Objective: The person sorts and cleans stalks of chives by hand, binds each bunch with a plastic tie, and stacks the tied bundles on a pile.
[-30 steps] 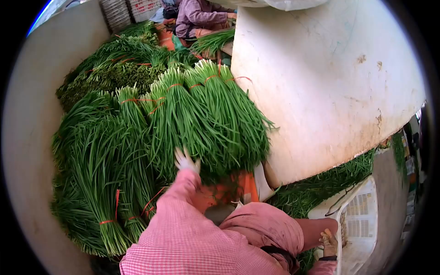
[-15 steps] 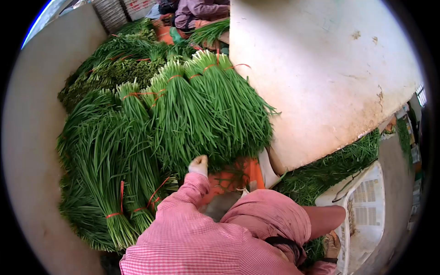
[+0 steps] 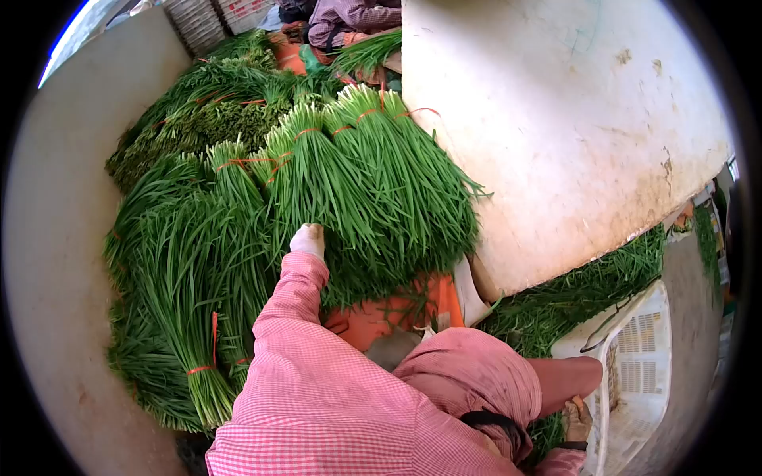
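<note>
My left hand (image 3: 308,240), in a pale glove, reaches to the green leaves of a tied bundle (image 3: 329,182); its fingers are curled among the leaf tips, and what they grip is hidden. More bundles with pale cut ends and red ties stand beside it, and another bundle (image 3: 171,285) lies with its tied end towards me. My right hand (image 3: 577,419), in a stained glove, is low at the right between my knee and the white basket (image 3: 647,361). Its fingers are bent, and anything in them is too small to make out.
A large pale panel (image 3: 556,151) rises at the right and a curved wall (image 3: 71,190) at the left. Loose greens (image 3: 579,305) lie under the panel. At the back are a person's sleeve (image 3: 357,16) and stacked crates (image 3: 194,24). Orange sheeting (image 3: 381,317) shows near my legs.
My left hand, open a second ago, closed near the leaf tips, then moved up and left onto the leaves. My right hand has stayed beside the basket.
</note>
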Demonstrator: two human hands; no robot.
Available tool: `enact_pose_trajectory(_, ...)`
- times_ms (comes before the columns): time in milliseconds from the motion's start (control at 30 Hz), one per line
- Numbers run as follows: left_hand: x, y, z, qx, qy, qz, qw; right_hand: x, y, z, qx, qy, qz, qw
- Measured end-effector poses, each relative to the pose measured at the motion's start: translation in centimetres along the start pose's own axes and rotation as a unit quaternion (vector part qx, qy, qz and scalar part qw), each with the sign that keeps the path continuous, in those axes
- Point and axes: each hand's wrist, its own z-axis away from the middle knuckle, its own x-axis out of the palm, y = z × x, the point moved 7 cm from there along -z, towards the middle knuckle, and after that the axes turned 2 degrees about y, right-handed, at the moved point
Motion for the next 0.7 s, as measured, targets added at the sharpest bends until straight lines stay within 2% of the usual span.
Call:
enact_pose_trajectory(33,0.3,0.2,0.4,0.003,-0.005,0.000,1.000,0.0,-0.5,0.2,-0.030,0.005,0.045,0.999)
enact_pose_trajectory(100,-0.7,1.3,1.8,0.057,0.093,0.060,0.992,0.0,-0.6,0.5,-0.013,0.009,0.059,0.998)
enact_pose_trajectory(167,2.1,1.4,5.2,0.107,0.124,0.131,0.978,-0.4,-0.1,0.7,0.004,0.019,0.069,0.997)
enact_pose_trajectory(200,4.1,2.1,7.5,0.089,0.017,0.088,0.992,-0.4,0.9,0.7,0.043,0.003,0.014,0.999)
enact_pose_trajectory(233,8.5,3.4,9.9,0.125,-0.252,-0.058,0.958,-0.2,1.6,0.8,0.082,-0.013,-0.040,0.996)
enact_pose_trajectory(267,9.5,4.6,13.2,0.145,-0.284,0.064,0.946,0.9,-0.1,1.6,0.026,0.026,0.075,0.996)
enact_pose_trajectory(300,10.3,5.9,15.9,0.161,-0.313,0.186,0.917,0.4,1.1,1.5,0.031,0.032,0.074,0.996)
enact_pose_trajectory(333,10.1,7.8,16.5,0.165,-0.318,0.186,0.915,0.3,2.9,1.0,0.060,-0.009,0.011,0.998)
enact_pose_trajectory(367,9.4,8.8,16.6,0.039,-0.308,0.274,0.910,0.4,4.1,1.0,0.089,-0.051,-0.050,0.994)
enact_pose_trajectory(400,9.3,9.2,16.7,-0.090,-0.291,0.355,0.884,0.7,3.1,1.7,0.059,-0.035,-0.045,0.997)
enact_pose_trajectory(433,13.0,8.2,15.8,-0.173,-0.235,0.439,0.850,0.0,3.3,1.4,0.063,-0.034,-0.042,0.997)
enact_pose_trajectory(467,11.7,9.6,14.5,-0.208,-0.231,0.463,0.830,-0.7,5.0,0.8,0.151,-0.056,-0.088,0.983)
enact_pose_trajectory(500,10.4,11.1,12.9,-0.239,-0.229,0.486,0.809,-1.0,6.4,0.5,0.193,-0.063,-0.115,0.972)
enact_pose_trajectory(533,11.8,11.6,11.4,-0.227,-0.200,0.498,0.813,-1.1,7.7,0.3,0.236,-0.068,-0.140,0.959)
enact_pose_trajectory(600,13.1,13.0,9.5,-0.237,-0.163,0.514,0.808,-1.3,9.2,0.2,0.201,-0.029,-0.081,0.976)
enact_pose_trajectory(633,13.8,13.4,8.6,-0.246,-0.172,0.466,0.832,-1.2,9.3,0.6,0.190,-0.014,-0.061,0.980)
enact_pose_trajectory(667,15.6,13.2,7.9,-0.250,-0.176,0.417,0.856,0.7,5.0,1.4,0.017,-0.021,0.007,1.000)
enact_pose_trajectory(700,15.5,13.7,7.3,-0.254,-0.179,0.367,0.877,2.0,1.7,2.5,-0.156,-0.028,0.077,0.984)
